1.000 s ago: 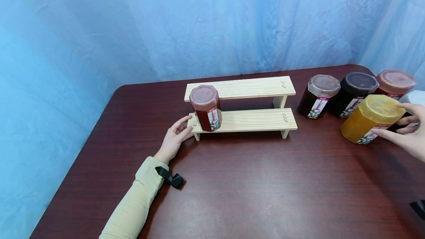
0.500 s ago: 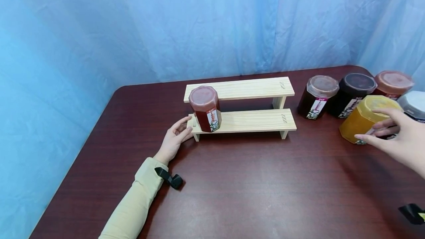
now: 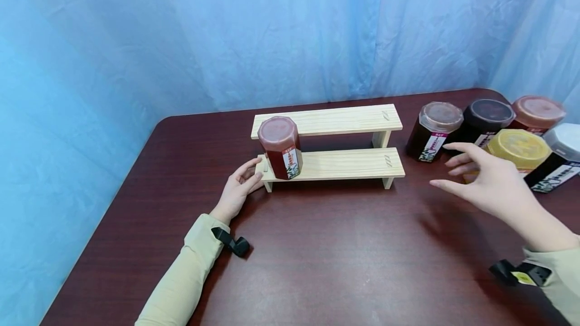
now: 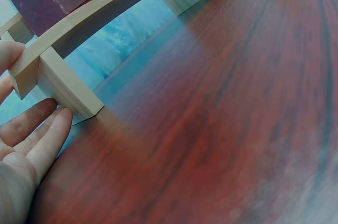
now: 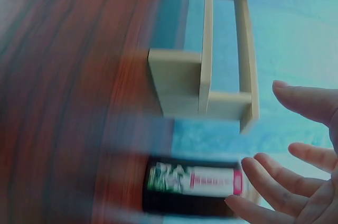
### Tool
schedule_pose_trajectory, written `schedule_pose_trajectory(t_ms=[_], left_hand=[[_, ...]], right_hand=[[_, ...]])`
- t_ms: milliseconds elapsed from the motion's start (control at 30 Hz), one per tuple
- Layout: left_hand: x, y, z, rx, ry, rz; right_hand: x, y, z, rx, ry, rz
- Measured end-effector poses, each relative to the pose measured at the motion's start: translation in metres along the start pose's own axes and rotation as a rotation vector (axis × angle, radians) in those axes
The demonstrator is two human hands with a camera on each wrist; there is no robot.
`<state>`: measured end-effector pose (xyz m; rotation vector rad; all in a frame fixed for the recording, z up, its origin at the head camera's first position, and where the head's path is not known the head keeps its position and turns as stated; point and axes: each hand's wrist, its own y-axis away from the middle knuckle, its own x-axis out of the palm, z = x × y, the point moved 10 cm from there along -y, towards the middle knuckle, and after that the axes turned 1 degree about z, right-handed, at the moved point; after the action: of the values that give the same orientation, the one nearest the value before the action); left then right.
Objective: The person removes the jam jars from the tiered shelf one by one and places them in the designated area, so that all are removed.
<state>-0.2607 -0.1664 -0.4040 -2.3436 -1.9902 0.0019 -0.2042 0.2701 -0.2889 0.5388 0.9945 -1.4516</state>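
Note:
A two-tier pale wooden shelf [image 3: 346, 164] stands mid-table, with a hexagonal red jar [image 3: 279, 147] upright at the left of its lower board. My left hand [image 3: 240, 182] holds the left end of that board, thumb at the front corner. In the left wrist view, fingers [image 4: 50, 134] touch the shelf leg [image 4: 71, 84]. Right of the shelf, my right hand [image 3: 494, 180] hovers over the table with fingers bent, spread and holding nothing. It partly hides a yellow jar [image 3: 518, 149]. A dark jar [image 5: 190, 187] with a pink-and-white label shows below it in the right wrist view.
Several jars crowd the table's right end: a dark clear-lidded jar [image 3: 435, 135], a black jar [image 3: 487, 114], a red-brown jar [image 3: 539, 112] and a white-lidded dark jar [image 3: 564, 155]. Blue curtains [image 3: 281, 39] hang behind the dark red table [image 3: 344, 245].
My right hand has come away from the yellow jar and moved left toward the shelf, empty. The yellow jar stays among the others. My left hand has kept its place.

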Motion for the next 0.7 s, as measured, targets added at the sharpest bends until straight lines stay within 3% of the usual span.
schedule_pose_trajectory(t_ms=[367, 700], left_hand=[[0.0, -0.001, 0.0, -0.001, -0.005, 0.002], [0.0, 0.0, 0.0, -0.008, 0.006, -0.009]], right_hand=[[0.03, -0.017, 0.043, -0.122, -0.101, 0.019], [0.061, -0.031, 0.073, -0.23, -0.279, 0.081]])
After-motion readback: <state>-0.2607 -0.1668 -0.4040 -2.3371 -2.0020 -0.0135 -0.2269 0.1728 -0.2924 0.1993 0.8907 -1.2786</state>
